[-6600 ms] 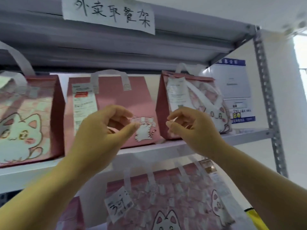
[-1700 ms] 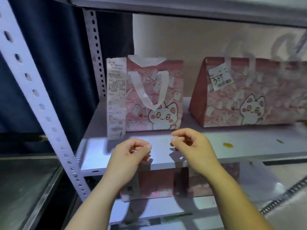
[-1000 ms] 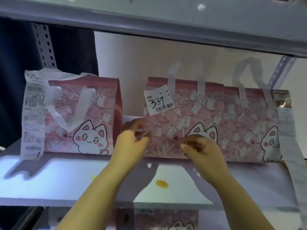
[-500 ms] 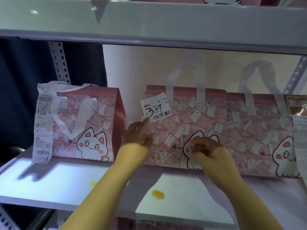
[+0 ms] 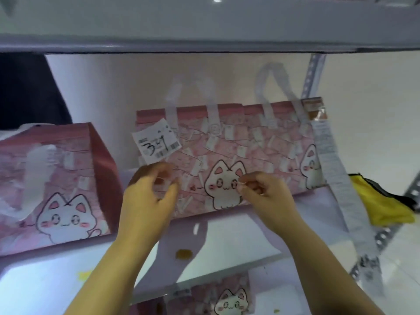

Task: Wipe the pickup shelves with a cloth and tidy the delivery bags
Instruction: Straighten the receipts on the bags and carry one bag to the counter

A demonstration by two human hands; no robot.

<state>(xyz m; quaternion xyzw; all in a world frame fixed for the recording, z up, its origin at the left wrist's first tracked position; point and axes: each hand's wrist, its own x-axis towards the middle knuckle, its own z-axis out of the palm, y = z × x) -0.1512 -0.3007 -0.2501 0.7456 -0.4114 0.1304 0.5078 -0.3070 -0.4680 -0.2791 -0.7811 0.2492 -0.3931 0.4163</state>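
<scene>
From the head camera I look into a shelf bay, with the upper shelf (image 5: pixel 204 23) running across the top of the view. On the middle shelf (image 5: pixel 227 235) stands a wide pink delivery bag (image 5: pixel 238 142) printed with cats, its white handles upright against the far wall. A white order tag (image 5: pixel 156 142) with a handwritten number hangs tilted at its upper left corner.

Both hands are up in front of this bag. My left hand (image 5: pixel 147 198) is at the bag's lower left corner, just below the tag, fingers curled toward the thumb with a gap between them. It is blurred, and I cannot tell if it grasps the bag's edge. My right hand (image 5: pixel 266 196) is at the bag's lower middle, thumb and forefinger drawn together right beside the cat's cheek. I cannot tell if they pinch the bag or only touch it.

A second pink bag (image 5: pixel 56 183) stands to the left, apart from the first. A long receipt (image 5: pixel 336 178) hangs off the wide bag's right end, past the shelf edge. A yellow cloth (image 5: pixel 381 201) lies on the shelf far right, well apart from both hands. A brownish spot (image 5: pixel 183 254) sits on the near shelf surface between my forearms, and a yellow smear (image 5: pixel 84 275) lies nearer left. Another cat bag (image 5: pixel 227 301) shows on the shelf below.
</scene>
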